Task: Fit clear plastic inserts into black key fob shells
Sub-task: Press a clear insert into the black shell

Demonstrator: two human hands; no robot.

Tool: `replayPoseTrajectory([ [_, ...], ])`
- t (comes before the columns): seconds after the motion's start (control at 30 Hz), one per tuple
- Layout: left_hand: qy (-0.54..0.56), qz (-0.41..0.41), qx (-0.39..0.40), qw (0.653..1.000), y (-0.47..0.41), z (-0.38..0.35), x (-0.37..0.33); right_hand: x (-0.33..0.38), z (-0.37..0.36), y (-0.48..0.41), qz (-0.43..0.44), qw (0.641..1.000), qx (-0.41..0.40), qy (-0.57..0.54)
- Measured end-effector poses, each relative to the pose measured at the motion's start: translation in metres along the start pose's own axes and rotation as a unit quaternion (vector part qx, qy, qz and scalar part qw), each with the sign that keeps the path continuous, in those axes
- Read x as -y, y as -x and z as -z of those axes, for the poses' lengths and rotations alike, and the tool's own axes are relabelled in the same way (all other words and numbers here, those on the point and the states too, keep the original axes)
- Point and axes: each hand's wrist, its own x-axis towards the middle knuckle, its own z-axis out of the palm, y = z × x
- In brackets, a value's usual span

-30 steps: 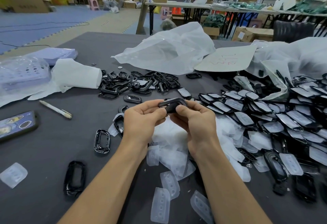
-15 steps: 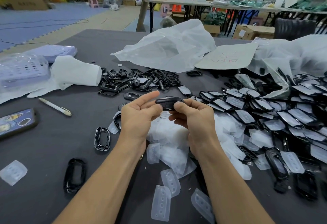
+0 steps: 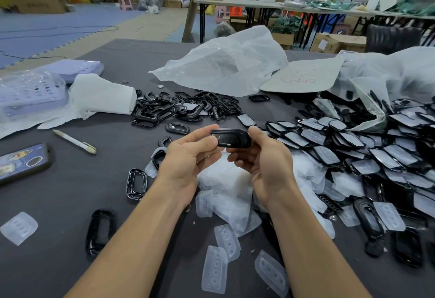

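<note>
left hand [image 3: 188, 156] + right hand [image 3: 266, 163]: fingers pinch opposite ends of glossy black oval key fob shell [image 3: 231, 138] | held above heap of frosted clear inserts [image 3: 226, 180] | matte grey table [image 3: 70, 191]

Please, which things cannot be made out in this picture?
Head view:
- Black plastic key fob shell: whether a clear insert sits inside; left hand and right hand cover its ends.
- Red writing on the pale cardboard sheet: blurred.
- Dark phone: cut by the left edge.
</note>
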Motion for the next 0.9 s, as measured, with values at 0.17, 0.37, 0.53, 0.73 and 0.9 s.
replayPoseTrajectory([
  [0.17, -0.003, -0.007, -0.012, 1.000, -0.0007, 0.0004, 0.0009, -0.0002, 0.0004, -0.0018, -0.014, 0.999, 0.005, -0.047],
  [0.37, -0.001, -0.025, -0.026, 0.999, -0.0015, -0.0004, 0.0030, 0.0003, 0.0030, -0.0017, -0.024, 0.998, 0.027, -0.059],
  [0.53, -0.101, -0.123, -0.124, 0.979, -0.0006, -0.0021, 0.0081, -0.0013, 0.0006, -0.0010, -0.012, 0.998, 0.037, -0.042],
  [0.73, -0.115, -0.153, -0.140, 0.972, 0.0002, -0.0049, 0.0088, -0.0048, -0.0036, -0.0029, -0.013, 0.998, 0.054, -0.025],
  [0.9, -0.055, -0.112, -0.052, 0.991, 0.0021, -0.0068, 0.0063, -0.0038, -0.0007, -0.0050, -0.063, 0.992, 0.068, -0.091],
])
